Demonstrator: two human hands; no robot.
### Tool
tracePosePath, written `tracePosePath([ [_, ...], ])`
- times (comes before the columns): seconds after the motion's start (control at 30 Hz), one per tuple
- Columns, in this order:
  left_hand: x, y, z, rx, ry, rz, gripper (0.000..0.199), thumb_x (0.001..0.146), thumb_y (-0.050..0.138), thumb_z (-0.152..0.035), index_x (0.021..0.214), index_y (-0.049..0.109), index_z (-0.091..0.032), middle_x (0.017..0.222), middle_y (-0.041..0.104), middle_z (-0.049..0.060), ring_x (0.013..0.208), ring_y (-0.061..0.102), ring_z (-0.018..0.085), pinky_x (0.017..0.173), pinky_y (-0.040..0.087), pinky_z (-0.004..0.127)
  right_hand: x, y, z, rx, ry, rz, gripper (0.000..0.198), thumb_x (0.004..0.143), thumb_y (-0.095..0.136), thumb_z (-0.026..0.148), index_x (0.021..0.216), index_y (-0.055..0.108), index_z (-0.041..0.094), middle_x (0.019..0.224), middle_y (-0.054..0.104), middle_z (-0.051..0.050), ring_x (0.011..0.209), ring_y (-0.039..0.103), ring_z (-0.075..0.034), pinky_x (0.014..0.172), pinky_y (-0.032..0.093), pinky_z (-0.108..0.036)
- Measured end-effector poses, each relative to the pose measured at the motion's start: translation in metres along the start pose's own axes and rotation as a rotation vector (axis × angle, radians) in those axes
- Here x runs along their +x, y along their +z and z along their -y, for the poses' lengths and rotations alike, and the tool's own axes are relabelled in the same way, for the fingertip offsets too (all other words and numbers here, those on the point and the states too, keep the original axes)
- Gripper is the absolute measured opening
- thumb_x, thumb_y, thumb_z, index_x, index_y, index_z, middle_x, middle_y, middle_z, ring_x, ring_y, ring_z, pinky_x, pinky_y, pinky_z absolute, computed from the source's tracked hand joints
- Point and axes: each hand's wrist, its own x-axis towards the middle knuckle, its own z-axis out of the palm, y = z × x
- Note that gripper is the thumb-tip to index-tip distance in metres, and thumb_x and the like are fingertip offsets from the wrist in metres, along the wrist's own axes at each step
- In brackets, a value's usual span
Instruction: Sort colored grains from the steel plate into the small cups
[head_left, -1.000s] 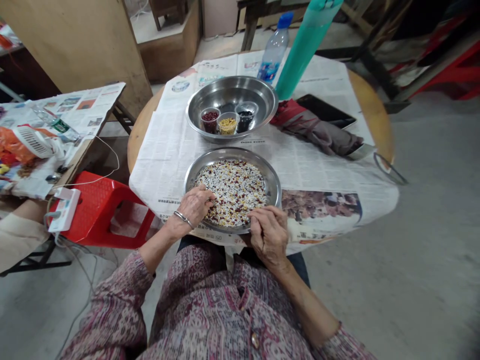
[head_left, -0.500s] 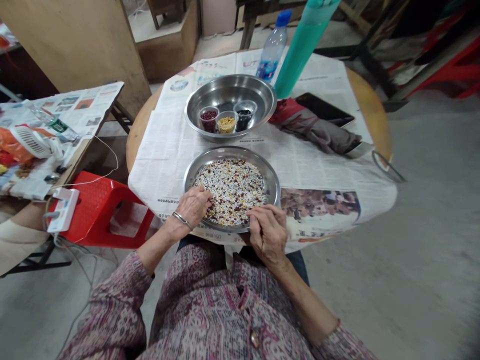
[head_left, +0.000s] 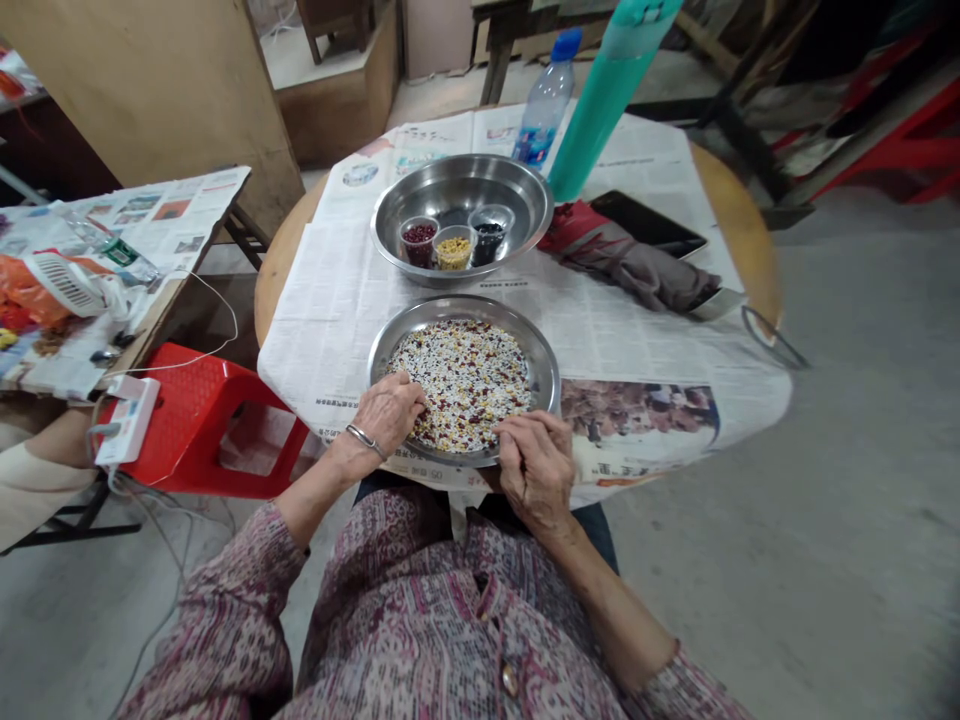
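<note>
A shallow steel basin (head_left: 545, 378) holds mixed white, dark red, yellow and black grains and beans (head_left: 465, 380) spread across its bottom. My left hand (head_left: 386, 412), with a silver bracelet at the wrist, lies over its near left rim, fingers curled and tips among the grains. Across the near right rim rests my right hand (head_left: 536, 462), thumb and fingers drawn together at the edge of the grains. What either pinch holds is too small to see. Behind, a larger steel basin (head_left: 517, 185) contains cups of red beans (head_left: 418, 240), yellow beans (head_left: 453, 248) and black beans (head_left: 490, 238).
Newspaper (head_left: 322, 310) covers the round table. A water bottle (head_left: 544, 105), a green bottle (head_left: 600, 110), a folded umbrella (head_left: 630, 262) and a dark tablet (head_left: 649, 222) stand or lie behind, to the right. A red stool (head_left: 195, 400) with a power strip (head_left: 129, 420) is at left.
The view has shifted very slightly. Both hands keep the same places and finger shapes at the basin.
</note>
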Motion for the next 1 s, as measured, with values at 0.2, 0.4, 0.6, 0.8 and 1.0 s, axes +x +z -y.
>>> tracePosePath([
  [0.2,0.000,-0.007,-0.003,-0.111,-0.012,-0.079,0.013,0.087,0.056,-0.014,0.078,0.066,-0.014,0.084,0.064,0.006,0.084,0.059,0.016,0.086,0.049,0.031,0.000,0.000,0.000,-0.013,-0.006,-0.006,0.017,0.089,0.052,0.013,0.098,0.064,0.022,0.093,0.069,-0.006,0.100,0.057,-0.024,0.092,0.047,-0.044],
  [0.4,0.006,-0.025,-0.002,-0.874,-0.199,-0.128,0.017,0.086,0.048,-0.018,0.077,0.062,-0.015,0.063,0.054,-0.001,0.055,0.044,0.007,0.054,0.039,0.021,-0.001,0.001,-0.001,0.003,0.011,-0.008,0.018,0.089,0.052,0.015,0.098,0.066,0.022,0.092,0.069,-0.006,0.100,0.058,-0.024,0.092,0.048,-0.044],
  [0.6,0.010,-0.033,0.004,-1.049,-0.253,-0.035,0.017,0.082,0.047,-0.015,0.082,0.064,-0.013,0.069,0.059,0.002,0.057,0.049,0.008,0.056,0.043,0.022,0.000,0.001,0.000,-0.002,0.005,0.000,0.018,0.089,0.051,0.014,0.097,0.065,0.022,0.092,0.069,-0.006,0.101,0.058,-0.024,0.093,0.047,-0.044],
  [0.8,0.000,-0.020,0.005,-0.138,-0.035,-0.059,0.012,0.084,0.061,-0.015,0.090,0.071,-0.018,0.087,0.066,0.004,0.083,0.061,0.015,0.084,0.050,0.030,0.000,0.000,0.001,-0.016,-0.002,-0.008,0.017,0.089,0.052,0.013,0.098,0.064,0.022,0.092,0.069,-0.006,0.101,0.057,-0.024,0.092,0.047,-0.044],
  [1.0,-0.002,-0.014,0.000,0.125,-0.028,0.025,0.013,0.086,0.061,-0.018,0.093,0.071,-0.022,0.098,0.068,0.005,0.097,0.063,0.020,0.084,0.050,0.030,0.001,0.000,0.001,-0.004,-0.002,0.000,0.017,0.089,0.052,0.014,0.097,0.064,0.022,0.092,0.068,-0.006,0.100,0.057,-0.023,0.093,0.046,-0.043],
])
